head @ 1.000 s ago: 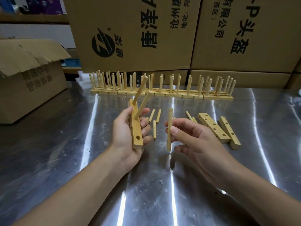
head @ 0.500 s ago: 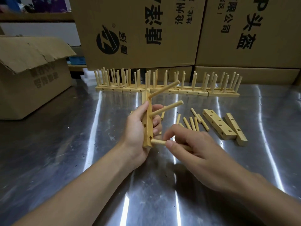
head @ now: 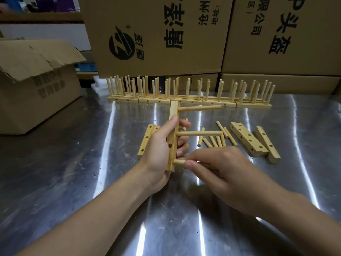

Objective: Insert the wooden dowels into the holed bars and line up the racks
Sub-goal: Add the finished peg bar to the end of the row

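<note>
Our left hand (head: pixel 158 150) grips a holed bar (head: pixel 174 115) on end above the metal table (head: pixel 73 182), thumb on its near-left face and fingers curled round the far side. Two dowels stick out of it to the right: an upper dowel (head: pixel 199 108) near the top and a middle dowel (head: pixel 199 133) below it. Our right hand (head: pixel 221 174) pinches a third dowel (head: pixel 179 162) between thumb and fingers, its tip at the bar's lowest hole. Our knuckles cover the rest of it, so we cannot tell how far it is seated. Just behind the left hand lies a spare bar (head: pixel 147 137), partly hidden by that hand. Beyond the right hand a scatter of loose dowels (head: pixel 214 140) lies on the table. To their right lie two more holed bars (head: pixel 248 139), side by side. Along the far edge stands a row of finished racks (head: pixel 188 97), set end to end, and the top of the held bar overlaps it from where we look. Tall printed cartons (head: pixel 156 34) rise behind the row, and an open cardboard box (head: pixel 36 80) sits at far left.
</note>
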`<state>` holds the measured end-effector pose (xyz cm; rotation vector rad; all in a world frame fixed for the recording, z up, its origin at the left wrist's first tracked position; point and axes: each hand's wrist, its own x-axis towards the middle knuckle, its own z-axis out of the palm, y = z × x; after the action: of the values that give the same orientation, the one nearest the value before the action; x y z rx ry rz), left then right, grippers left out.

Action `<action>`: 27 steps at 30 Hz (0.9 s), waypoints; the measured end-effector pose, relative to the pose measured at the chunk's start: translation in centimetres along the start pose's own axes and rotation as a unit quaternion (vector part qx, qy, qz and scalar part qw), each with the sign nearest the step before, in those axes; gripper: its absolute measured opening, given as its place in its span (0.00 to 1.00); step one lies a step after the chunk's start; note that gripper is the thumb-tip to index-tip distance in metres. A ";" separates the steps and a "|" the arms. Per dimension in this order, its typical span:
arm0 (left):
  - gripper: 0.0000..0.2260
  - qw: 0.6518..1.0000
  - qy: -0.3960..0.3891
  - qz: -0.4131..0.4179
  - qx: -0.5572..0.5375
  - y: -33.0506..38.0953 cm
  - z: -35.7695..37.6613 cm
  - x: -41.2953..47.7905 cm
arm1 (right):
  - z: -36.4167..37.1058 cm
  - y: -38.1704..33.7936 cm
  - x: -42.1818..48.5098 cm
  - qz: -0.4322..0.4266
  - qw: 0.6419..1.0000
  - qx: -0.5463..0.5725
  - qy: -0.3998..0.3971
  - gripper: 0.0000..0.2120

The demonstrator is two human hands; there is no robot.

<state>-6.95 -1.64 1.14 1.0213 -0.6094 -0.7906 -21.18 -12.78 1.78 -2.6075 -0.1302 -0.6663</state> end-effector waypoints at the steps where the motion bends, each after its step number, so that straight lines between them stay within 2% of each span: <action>1: 0.17 1.000 -0.002 0.003 0.003 0.0 0.0 0.0 | 0.0 0.1 0.0 0.004 1.000 -0.003 0.003 0.14; 4: 0.17 1.000 -0.012 0.004 0.008 0.0 0.1 -0.1 | 0.0 0.3 0.0 0.013 1.000 0.013 -0.006 0.16; 11: 0.15 0.999 -0.022 0.031 0.017 -0.2 0.3 -0.4 | 0.6 -0.3 -0.3 0.085 0.986 0.139 -0.031 0.18; 13: 0.14 0.999 -0.011 0.039 0.020 -0.3 0.5 -0.5 | 0.5 -0.3 -0.3 0.144 0.963 0.225 -0.042 0.18; 15: 0.13 0.998 0.000 0.054 0.036 -0.4 0.6 -0.6 | 0.4 -0.4 -0.3 0.213 0.918 0.328 -0.065 0.18; 17: 0.13 0.997 0.009 0.063 0.053 -0.5 0.6 -0.5 | 0.6 -0.5 -0.2 0.246 0.890 0.374 -0.082 0.18; 19: 0.14 0.996 0.026 0.056 0.058 -0.3 0.5 -0.4 | 0.7 -0.3 -0.2 0.223 0.919 0.317 -0.069 0.17; 22: 0.15 0.998 0.044 0.024 0.023 0.0 0.4 -0.2 | 0.3 0.0 -0.1 0.115 0.986 0.119 -0.018 0.13; 24: 0.16 0.999 0.047 0.005 -0.002 0.0 0.5 -0.2 | -0.1 0.0 -0.1 0.063 0.998 0.023 0.002 0.12; 27: 0.15 0.999 0.048 0.007 0.004 -0.2 0.7 -0.3 | 0.2 -0.3 -0.1 0.036 0.998 0.043 0.012 0.13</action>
<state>-7.75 -1.77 1.26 1.0558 -0.5380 -0.7226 -21.26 -12.41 1.66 -2.5079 -0.0559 -0.6514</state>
